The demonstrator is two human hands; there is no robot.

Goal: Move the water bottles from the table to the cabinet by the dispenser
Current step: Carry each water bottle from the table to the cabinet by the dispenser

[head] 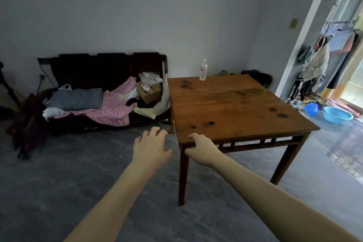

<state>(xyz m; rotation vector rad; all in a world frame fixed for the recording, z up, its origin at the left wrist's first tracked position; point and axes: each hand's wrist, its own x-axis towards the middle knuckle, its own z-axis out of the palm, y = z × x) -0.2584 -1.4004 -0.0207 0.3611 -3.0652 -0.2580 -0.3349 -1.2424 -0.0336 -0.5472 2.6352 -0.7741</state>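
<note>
One clear water bottle with a red label stands upright at the far edge of the brown wooden table. My left hand reaches forward over the floor, left of the table's near corner, fingers spread and empty. My right hand hovers at the table's near left corner, fingers loosely curled and holding nothing. Both hands are far short of the bottle. No cabinet or dispenser is in view.
A dark wooden bench heaped with a pink blanket, a checked pillow and a cardboard box stands left of the table against the wall. At the right, a doorway opens onto hanging clothes and a blue basin on the floor.
</note>
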